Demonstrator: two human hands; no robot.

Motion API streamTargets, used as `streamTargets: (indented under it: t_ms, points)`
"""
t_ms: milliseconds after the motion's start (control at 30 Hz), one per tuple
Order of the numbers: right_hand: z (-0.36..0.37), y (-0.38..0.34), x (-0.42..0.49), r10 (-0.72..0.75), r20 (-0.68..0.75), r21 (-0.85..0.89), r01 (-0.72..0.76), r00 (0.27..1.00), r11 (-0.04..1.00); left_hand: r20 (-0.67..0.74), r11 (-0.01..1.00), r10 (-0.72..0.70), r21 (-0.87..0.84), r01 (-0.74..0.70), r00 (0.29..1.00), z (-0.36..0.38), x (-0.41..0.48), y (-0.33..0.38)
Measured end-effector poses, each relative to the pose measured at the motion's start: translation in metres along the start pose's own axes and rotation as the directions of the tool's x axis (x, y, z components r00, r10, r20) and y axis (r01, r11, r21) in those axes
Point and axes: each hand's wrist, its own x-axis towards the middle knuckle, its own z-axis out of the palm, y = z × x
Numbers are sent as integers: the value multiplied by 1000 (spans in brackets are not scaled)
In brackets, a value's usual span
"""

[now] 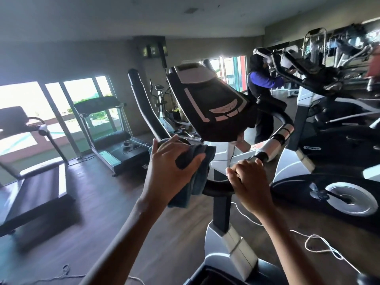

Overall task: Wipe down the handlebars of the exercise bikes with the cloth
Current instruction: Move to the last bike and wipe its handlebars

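nearest the camera, two bare forearms reach forward over the exercise bike (226, 243). the left grip (172, 163) is curled round a dark grey-blue cloth (195, 186), fingers over the top and thumb to the inside, pressing it against the left bend of the black handlebar (218, 189). the cloth is wrapped over the bar under the palm, and its loose end hangs below the wrist, beside the bar. the right grip (248, 179) is curled directly round the right side of the same handlebar, knuckles up, with no cloth in it; it sits near the left grip, apart from the cloth. the black post (221, 212) rises between the two forearms. above the hands the black and silver console (211, 103) is tilted toward the camera. a white cord (316, 241) lies looped on the wooden floor (123, 223) to the right. a second bike (329, 161) stands further right. a treadmill (107, 128) stands left of centre before the bright windows (30, 99). at the back, a person (261, 83) in a purple sleeve stands at another machine.
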Motion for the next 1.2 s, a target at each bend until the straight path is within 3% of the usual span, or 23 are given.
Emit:
streamTargets:
  t_ms: [167,333,500,633,767,900,1067,1200]
  points:
    - [4,3,-2,-3,-42,24,4,999,1000,152,983,94,142,-116,984,5,-12,-18]
    - [3,2,-3,-15,-50,32,17,999,999,457,975,-101,222,-4,884,-4,43,-15]
    - [3,3,-3,-14,-38,38,15,999,999,410,877,-88,464,-125,908,6,7,4]
    - [1,3,-3,-25,-37,40,26,999,999,492,915,-179,402,-40,852,6,39,-6]
    - [1,4,-5,-48,-59,46,50,997,998,419,893,-28,418,-166,908,8,7,-1]
    - [2,4,-5,-48,-71,47,52,996,998,445,926,-99,369,-81,890,4,27,-3]
    - [3,4,-6,-67,-88,65,73,994,995,387,905,71,362,-222,919,11,-2,9]
    - [4,6,-6,-71,-78,64,76,994,995,475,938,12,301,-175,880,2,27,1]
